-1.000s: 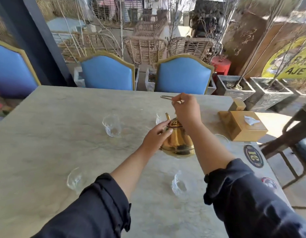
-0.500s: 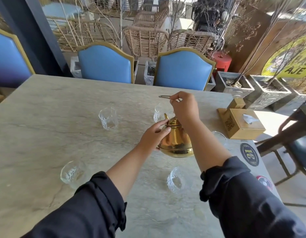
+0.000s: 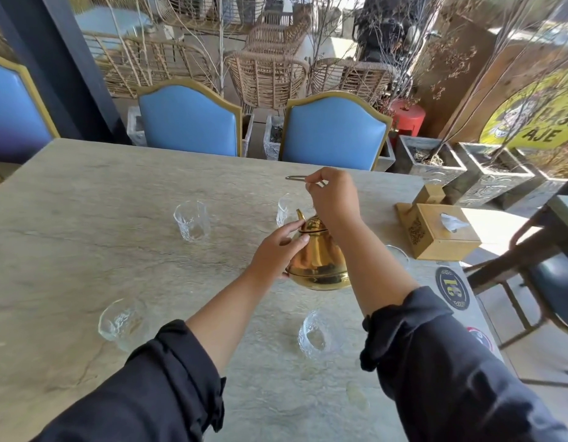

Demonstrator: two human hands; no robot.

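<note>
Gold teapot (image 3: pixel 320 263) on stone surface (image 3: pixel 116 218)
the left grip (image 3: pixel 273 253) clasps it, right grip (image 3: pixel 333 196) pinches a thin metal loop (image 3: pixel 293 178) above

The right hand (image 3: pixel 333 199) hides most of the thin metal piece (image 3: pixel 295 178) it pinches, so what that piece is cannot be told. The right forearm (image 3: pixel 368 266) covers the right side of the teapot (image 3: pixel 320 260) and most of the right glass (image 3: pixel 400 255) beside it, and the far glass (image 3: pixel 284 208) is half hidden behind hand and spout.

Clear glasses (image 3: pixel 192 221) on a pale stone table (image 3: pixel 85 218), wooden tissue box (image 3: pixel 442 239) right, blue chairs (image 3: pixel 188 121) behind
</note>
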